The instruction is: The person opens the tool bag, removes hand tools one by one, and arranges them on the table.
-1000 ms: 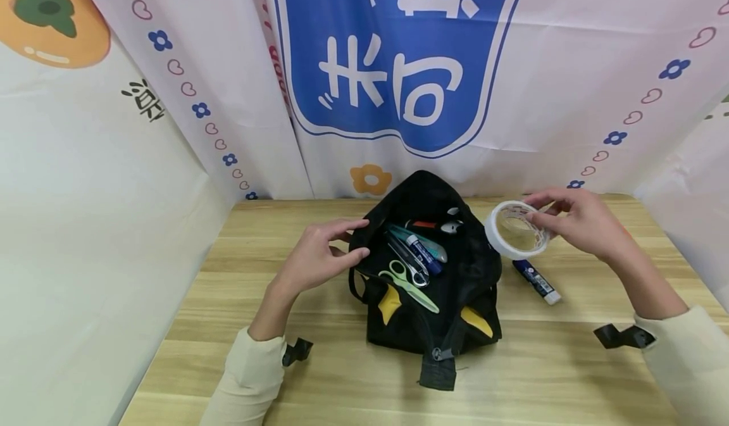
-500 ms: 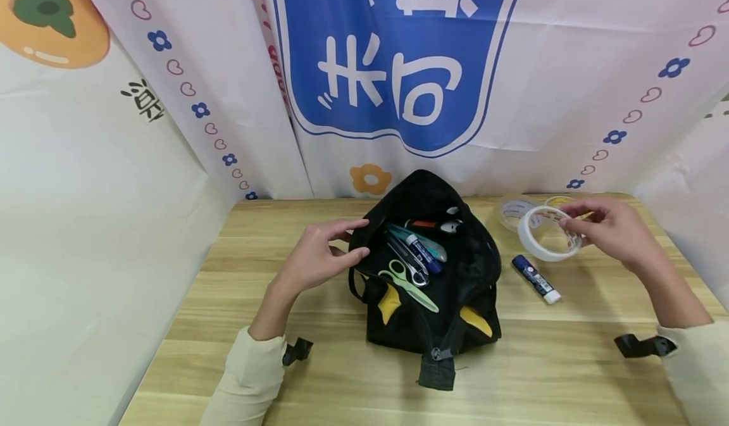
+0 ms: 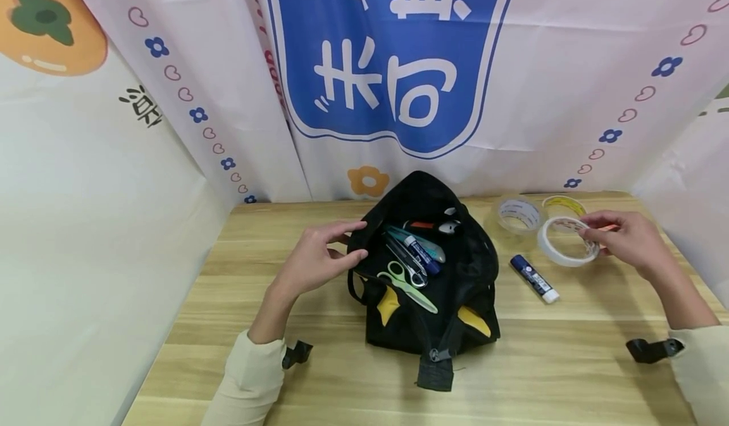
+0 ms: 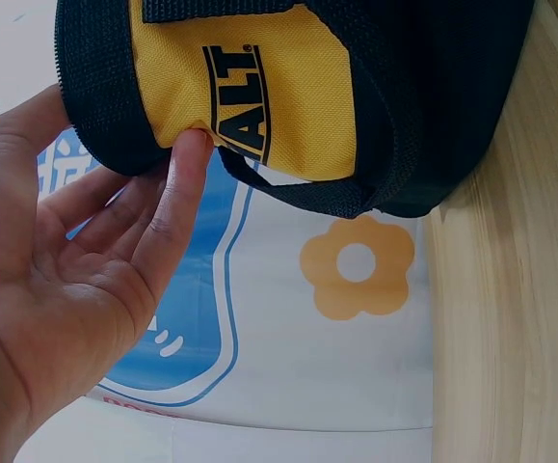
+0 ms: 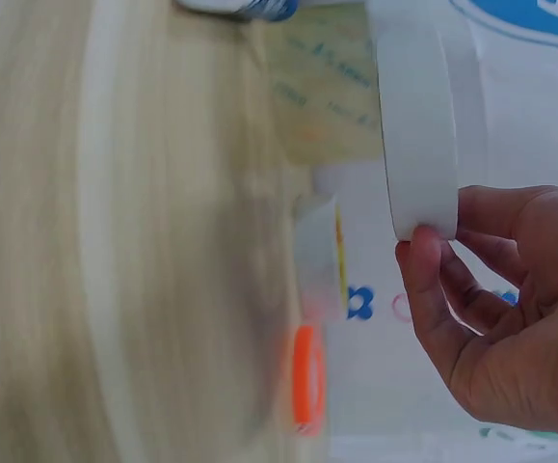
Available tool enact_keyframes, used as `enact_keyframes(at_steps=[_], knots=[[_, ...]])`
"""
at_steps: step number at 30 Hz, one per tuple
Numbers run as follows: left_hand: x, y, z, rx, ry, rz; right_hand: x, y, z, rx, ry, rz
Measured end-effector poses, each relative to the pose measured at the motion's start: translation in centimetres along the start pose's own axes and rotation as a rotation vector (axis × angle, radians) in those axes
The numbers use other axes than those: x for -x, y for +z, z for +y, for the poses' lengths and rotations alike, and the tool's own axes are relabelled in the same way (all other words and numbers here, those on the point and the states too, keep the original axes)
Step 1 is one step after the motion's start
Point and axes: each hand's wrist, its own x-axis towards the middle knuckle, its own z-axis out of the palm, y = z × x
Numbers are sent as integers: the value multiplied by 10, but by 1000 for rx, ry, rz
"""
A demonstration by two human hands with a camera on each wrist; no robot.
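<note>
A black and yellow tool bag (image 3: 421, 188) stands unzipped on the table. My left hand (image 3: 313, 258) pinches its left rim; in the left wrist view the thumb presses the yellow panel (image 4: 307, 106). Inside lie light green scissors (image 3: 420, 298), a blue glue stick (image 3: 423, 255), a teal tool (image 3: 434, 250), a silver tool and a red-and-black handled one, partly hidden. To the right of the bag, my right hand (image 3: 626, 239) holds a white tape roll (image 3: 555, 256) by its edge, between thumb and fingers. The right wrist view shows this roll (image 5: 418, 125) raised off the table.
Right of the bag, another glue stick (image 3: 534, 278) lies on the wooden table (image 3: 319, 375). Behind it are a clear tape roll (image 3: 518, 220) and a yellow-marked roll (image 3: 564, 204). An orange roll (image 5: 307, 381) appears in the right wrist view. A printed curtain hangs behind.
My right hand has carried the white tape roll rightward, away from the bag, bringing the other rolls into sight. My left hand stays on the bag's rim.
</note>
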Motion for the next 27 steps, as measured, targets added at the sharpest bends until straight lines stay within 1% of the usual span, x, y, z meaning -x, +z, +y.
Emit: enact_keyframes(at_steps=[4, 10, 13, 17, 24, 27], knots=[[0, 0, 0, 2, -1, 0, -2, -2, 12, -6, 24, 8], [1, 0, 0, 12, -4, 0, -4, -4, 26, -61, 56, 0], [1, -1, 0, 11, -7, 1, -4, -3, 28, -12, 67, 0], [1, 0, 0, 5, -4, 1, -4, -2, 29, 92, 74, 6], [0, 0, 0, -1, -1, 1, -5, -2, 31, 193, 59, 29], [0, 0, 0, 0, -5, 2, -4, -2, 27, 243, 53, 47]])
